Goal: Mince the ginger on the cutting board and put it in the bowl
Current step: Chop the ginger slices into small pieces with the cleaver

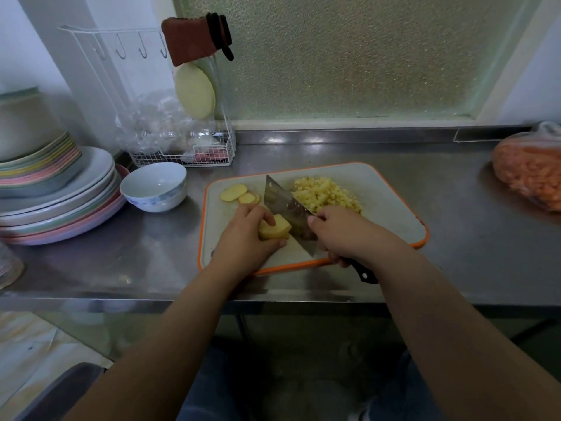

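Observation:
A white cutting board with an orange rim (pixel 394 214) lies on the steel counter. My left hand (pixel 243 238) grips a stack of ginger slices (pixel 277 228) near the board's front. My right hand (pixel 343 235) holds the black handle of a cleaver (pixel 283 202), whose blade stands edge-down right beside the ginger stack. A pile of minced ginger (pixel 326 192) lies on the board behind the blade. A few loose ginger slices (pixel 238 194) lie at the board's far left. A white bowl with blue pattern (pixel 153 186) stands empty to the left of the board.
A stack of plates (pixel 60 196) fills the counter's left end. A wire rack (pixel 182 153) with plastic wrap stands behind the bowl. A bag of orange pieces (pixel 529 168) sits at the far right. The counter's front edge runs just below the board.

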`<state>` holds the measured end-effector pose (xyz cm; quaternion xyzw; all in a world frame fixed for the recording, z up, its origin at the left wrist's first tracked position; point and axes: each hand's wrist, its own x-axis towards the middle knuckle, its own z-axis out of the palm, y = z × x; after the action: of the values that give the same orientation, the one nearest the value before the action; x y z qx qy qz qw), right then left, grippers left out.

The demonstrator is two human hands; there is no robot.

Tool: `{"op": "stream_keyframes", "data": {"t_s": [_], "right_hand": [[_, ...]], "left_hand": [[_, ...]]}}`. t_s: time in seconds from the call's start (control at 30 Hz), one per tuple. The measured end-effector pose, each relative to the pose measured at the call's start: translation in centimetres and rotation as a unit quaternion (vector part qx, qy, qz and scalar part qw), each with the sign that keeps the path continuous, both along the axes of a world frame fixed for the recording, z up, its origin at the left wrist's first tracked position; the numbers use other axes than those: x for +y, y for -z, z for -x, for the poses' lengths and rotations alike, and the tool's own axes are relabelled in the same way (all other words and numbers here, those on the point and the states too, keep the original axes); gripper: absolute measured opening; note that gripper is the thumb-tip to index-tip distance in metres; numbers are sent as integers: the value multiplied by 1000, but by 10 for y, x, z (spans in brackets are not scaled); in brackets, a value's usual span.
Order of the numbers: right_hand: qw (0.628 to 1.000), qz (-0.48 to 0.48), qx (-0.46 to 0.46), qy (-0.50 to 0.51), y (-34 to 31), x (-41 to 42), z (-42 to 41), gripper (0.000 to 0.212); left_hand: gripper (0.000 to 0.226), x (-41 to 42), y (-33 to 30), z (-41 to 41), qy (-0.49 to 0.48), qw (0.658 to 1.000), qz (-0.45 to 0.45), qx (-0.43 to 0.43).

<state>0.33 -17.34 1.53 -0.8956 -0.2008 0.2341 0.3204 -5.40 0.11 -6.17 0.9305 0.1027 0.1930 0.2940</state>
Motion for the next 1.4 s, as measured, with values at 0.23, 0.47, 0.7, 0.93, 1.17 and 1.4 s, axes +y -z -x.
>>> {"op": "stream_keyframes", "data": {"t_s": [0.23, 0.47, 0.7, 0.93, 1.17, 1.4], "right_hand": [[997, 54, -58, -8, -5, 5, -11, 31], [999, 8, -29, -19, -7, 6, -9, 26], [994, 45, -85, -60, -6, 3, -21, 36], [974, 108, -188, -69, 0, 6, -23, 29], [973, 121, -186, -68, 9, 5, -25, 30], [967, 147, -192, -85, 9, 8, -27, 21]], "left_hand": [[36, -7, -1, -3, 13, 999, -1, 31], [29, -16, -2, -5, -30, 999, 23, 5], [38, -21, 6, -3, -42, 999, -8, -5], [36, -15, 6, -2, 18, 996, -83, -22], [29, -13, 5, -6, 34, 998, -57, -17], [21, -15, 5, -8, 25, 998, -44, -25]]}}
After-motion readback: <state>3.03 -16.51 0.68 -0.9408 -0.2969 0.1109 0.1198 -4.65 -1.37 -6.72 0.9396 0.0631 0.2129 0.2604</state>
